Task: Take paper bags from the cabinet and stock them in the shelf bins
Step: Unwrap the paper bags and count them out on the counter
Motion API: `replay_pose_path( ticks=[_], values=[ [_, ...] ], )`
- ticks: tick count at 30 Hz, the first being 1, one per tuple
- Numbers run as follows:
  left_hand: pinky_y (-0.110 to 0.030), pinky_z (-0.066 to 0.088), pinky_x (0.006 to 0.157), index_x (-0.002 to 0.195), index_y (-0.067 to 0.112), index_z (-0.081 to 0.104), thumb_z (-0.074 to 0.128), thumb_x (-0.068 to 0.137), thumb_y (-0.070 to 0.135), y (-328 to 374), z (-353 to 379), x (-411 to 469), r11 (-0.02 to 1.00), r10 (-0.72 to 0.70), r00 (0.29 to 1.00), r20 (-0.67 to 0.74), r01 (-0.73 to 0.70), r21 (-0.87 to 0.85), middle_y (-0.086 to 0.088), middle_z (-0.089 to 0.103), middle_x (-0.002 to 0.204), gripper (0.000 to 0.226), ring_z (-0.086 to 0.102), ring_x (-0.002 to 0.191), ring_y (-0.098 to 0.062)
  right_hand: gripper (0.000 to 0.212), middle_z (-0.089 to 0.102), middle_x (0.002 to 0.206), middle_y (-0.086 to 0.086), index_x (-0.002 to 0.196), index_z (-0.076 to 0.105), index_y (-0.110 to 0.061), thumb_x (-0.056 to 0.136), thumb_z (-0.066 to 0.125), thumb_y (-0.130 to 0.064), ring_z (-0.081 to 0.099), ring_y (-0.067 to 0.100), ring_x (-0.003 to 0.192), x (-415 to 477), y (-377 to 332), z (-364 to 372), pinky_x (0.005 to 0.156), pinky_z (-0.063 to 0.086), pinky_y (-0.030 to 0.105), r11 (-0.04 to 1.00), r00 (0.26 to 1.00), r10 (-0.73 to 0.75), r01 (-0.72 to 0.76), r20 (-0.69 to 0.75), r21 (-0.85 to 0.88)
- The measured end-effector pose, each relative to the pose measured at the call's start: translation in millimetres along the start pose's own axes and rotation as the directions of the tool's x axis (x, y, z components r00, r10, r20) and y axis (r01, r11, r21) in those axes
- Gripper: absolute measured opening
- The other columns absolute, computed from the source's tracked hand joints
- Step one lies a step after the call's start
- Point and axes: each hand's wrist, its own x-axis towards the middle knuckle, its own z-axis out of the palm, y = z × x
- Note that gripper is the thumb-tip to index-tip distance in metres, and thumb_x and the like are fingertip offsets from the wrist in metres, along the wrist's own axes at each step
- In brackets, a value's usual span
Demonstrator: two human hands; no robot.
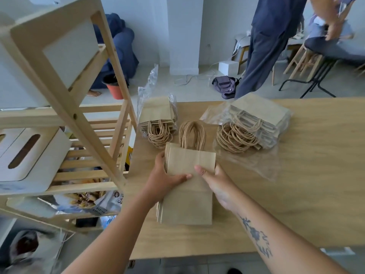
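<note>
Bags (pixel 187 186) gripped flat on the bench (pixel 296 184), handles pointing away.
Left hand (pixel 165 177) and right hand (pixel 214 183) clasp the stack's sides; shelf (pixel 88 175) lies to the left, left hand nearer.

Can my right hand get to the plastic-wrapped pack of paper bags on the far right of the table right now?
Probably not yet: the right hand is gripping the loose stack of paper bags together with the left hand. The table between it and the wrapped pack looks clear, so it would need to let go first.
</note>
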Motion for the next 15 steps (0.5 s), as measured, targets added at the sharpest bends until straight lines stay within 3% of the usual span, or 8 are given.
replay_pose_path(
  ticks=[3,6,9,11,13,15],
  values=[
    [-0.036,0.053,0.091,0.141,0.028,0.033,0.091,0.065,0.037,-14.9,-4.6,-13.0,0.993,-0.107,0.994,0.005,0.106,0.051,0.006,0.056,0.121,0.096,0.059,0.108,-0.015,0.04,0.068,0.109,0.001,0.109,0.054,-0.023,0.083,0.073,-0.046,0.067,0.016,0.095,-11.7,20.7,16.9,0.08,0.056,0.034,0.991,0.996,0.05,-0.058,-0.07,-0.119],
    [-0.042,0.056,0.09,0.133,0.031,0.043,0.084,0.066,0.051,-31.5,-3.6,-23.9,0.985,-0.169,0.985,-0.036,0.17,0.038,0.004,0.062,0.121,0.081,0.063,0.105,-0.014,0.039,0.065,0.108,0.003,0.109,0.053,-0.016,0.087,0.067,-0.045,0.063,0.019,0.099,-18.1,37.3,32.7,0.077,0.049,0.03,0.965,0.987,-0.047,0.006,-0.151,-0.263],
    [-0.047,0.045,0.105,0.146,0.028,0.038,0.07,0.074,0.06,-39.0,0.9,-27.4,0.979,-0.135,0.982,-0.13,0.153,0.133,-0.003,0.054,0.136,0.085,0.055,0.122,-0.022,0.055,0.056,0.126,0.01,0.129,0.05,-0.011,0.089,0.064,-0.046,0.051,0.029,0.121,-16.9,46.7,41.9,0.098,0.041,0.036,0.845,0.954,-0.223,0.086,-0.201,-0.528],
    [-0.044,0.029,0.117,0.155,0.022,0.026,0.057,0.093,0.048,-37.9,5.6,-31.0,0.97,-0.09,0.984,-0.153,0.121,0.209,-0.004,0.04,0.153,0.074,0.037,0.141,-0.024,0.077,0.042,0.147,0.011,0.151,0.027,-0.007,0.093,0.056,-0.048,0.038,0.03,0.134,-18.7,50.5,37.5,0.109,0.029,0.036,0.705,0.93,-0.327,0.123,-0.166,-0.698],
    [-0.041,0.014,0.121,0.158,0.023,0.017,0.042,0.102,0.044,-38.3,9.6,-37.7,0.946,-0.05,0.991,-0.12,0.085,0.312,0.003,0.029,0.16,0.065,0.02,0.149,-0.018,0.082,0.03,0.157,0.009,0.156,0.012,-0.009,0.096,0.046,-0.052,0.029,0.027,0.142,-21.1,56.8,25.5,0.115,0.022,0.036,0.622,0.923,-0.371,0.166,-0.102,-0.765],
    [-0.038,0.007,0.123,0.157,0.025,0.012,0.034,0.105,0.041,-43.7,13.5,-43.0,0.94,0.01,0.999,-0.042,0.005,0.341,0.007,0.018,0.164,0.059,0.01,0.151,-0.009,0.08,0.021,0.162,0.006,0.156,0.007,-0.011,0.097,0.036,-0.056,0.02,0.023,0.147,-20.8,63.8,10.3,0.12,0.017,0.039,0.59,0.932,-0.358,0.174,-0.061,-0.789]
  ],
)
